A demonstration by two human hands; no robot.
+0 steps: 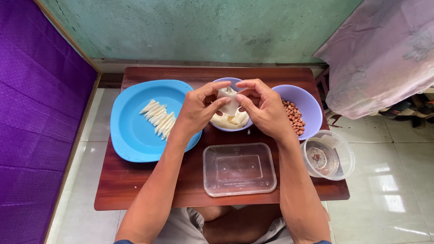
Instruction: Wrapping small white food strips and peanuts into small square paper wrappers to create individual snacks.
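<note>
Both hands meet above the middle of the small wooden desk (149,194), pinching one pale square wrapper (228,101) between them: the left hand (199,108) grips its left edge with thumb and fingers curled close, and the right hand (264,108) closes narrowly on its right edge. The wrapper hangs just over a lilac bowl (226,82) that holds a loose heap of more pale wrappers (233,120), too overlapped to count. To the right, touching that bowl or nearly so, stands a second lilac bowl (309,106) with many reddish-brown peanuts (294,118) piled on its near side. On the left lies one large blue plate (131,135) carrying a row of rolled white pieces (158,118), roughly eight, lying side by side at a slant. Nearer the person sits one clear rectangular plastic container (238,169), and at the desk's right edge one clear round plastic tub (327,154) tilts slightly over the rim.
</note>
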